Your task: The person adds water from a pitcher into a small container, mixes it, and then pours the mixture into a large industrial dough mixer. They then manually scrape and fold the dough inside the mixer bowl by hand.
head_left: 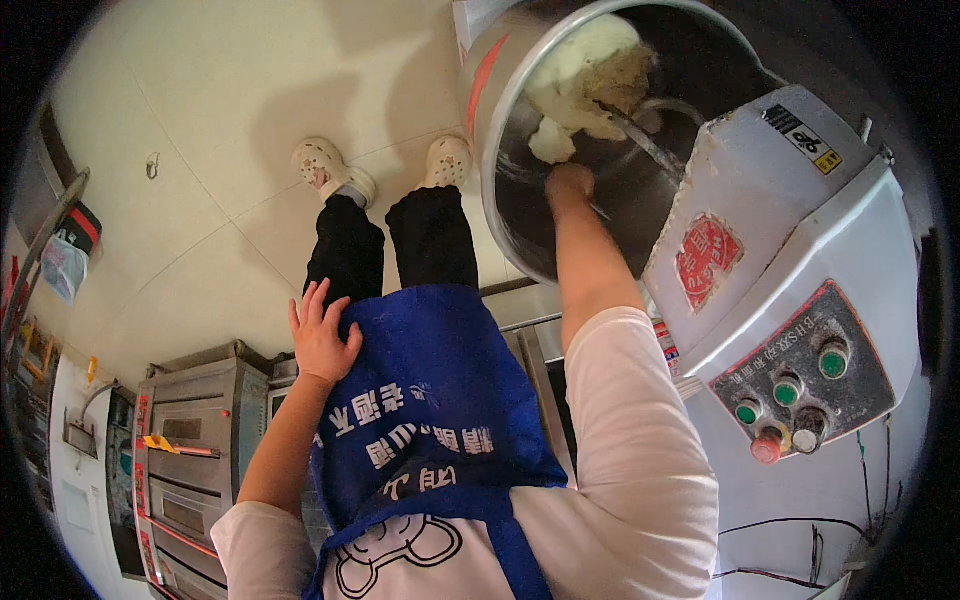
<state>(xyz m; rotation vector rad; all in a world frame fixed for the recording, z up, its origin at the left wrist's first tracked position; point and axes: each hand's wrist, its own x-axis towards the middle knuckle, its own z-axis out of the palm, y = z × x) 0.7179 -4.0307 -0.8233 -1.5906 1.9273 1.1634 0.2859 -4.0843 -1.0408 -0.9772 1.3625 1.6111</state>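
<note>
My right hand (pixel 571 186) reaches down into the steel bowl (pixel 489 175) of a dough mixer, its fingers curled closed. A thin pale edge shows beside the wrist, but I cannot make out what the hand holds. Just beyond the fingers lies a lump of pale dough (pixel 590 75), with a rougher brownish patch on one side and a smaller piece hanging toward my hand. The mixer's metal hook (pixel 645 140) runs into the bowl against the dough. My left hand (pixel 325 340) is open, fingers spread, at the edge of my blue apron (pixel 440 370), holding nothing.
The mixer's grey-white head (pixel 740 200) stands close at my right, with a control panel (pixel 800 370) of green and red buttons. Loose cables (pixel 800 522) hang behind it. A steel deck oven (pixel 195 430) stands at the left. Pale floor tiles (pixel 190 130) lie ahead.
</note>
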